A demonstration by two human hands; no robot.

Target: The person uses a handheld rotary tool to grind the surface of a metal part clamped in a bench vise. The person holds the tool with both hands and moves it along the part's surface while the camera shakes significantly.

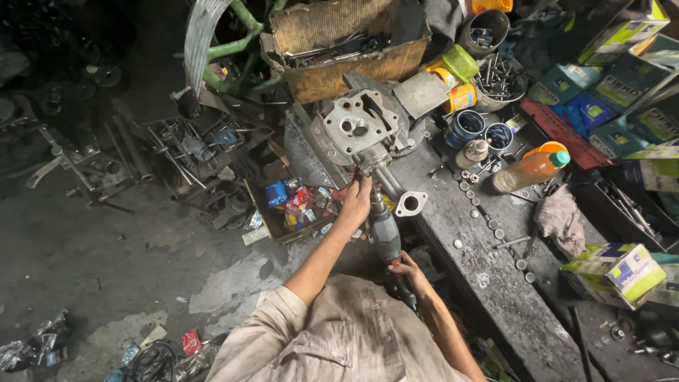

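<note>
Head view: right hand (408, 272) gripped the power tool (385, 237); left hand (356, 200) clasped its front, steadying it against the engine part (357, 127) beside the bench (495, 283).

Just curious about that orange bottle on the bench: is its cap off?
No, the orange bottle lies on its side on the workbench with its green cap on its neck.

- Stained, dusty concrete floor (85, 240), strewn with scraps and metal parts.
- Dark, greasy workbench (488, 283) along the right.
- Worn cardboard box (339, 42) at its far end.
- Dim light overall.
</note>
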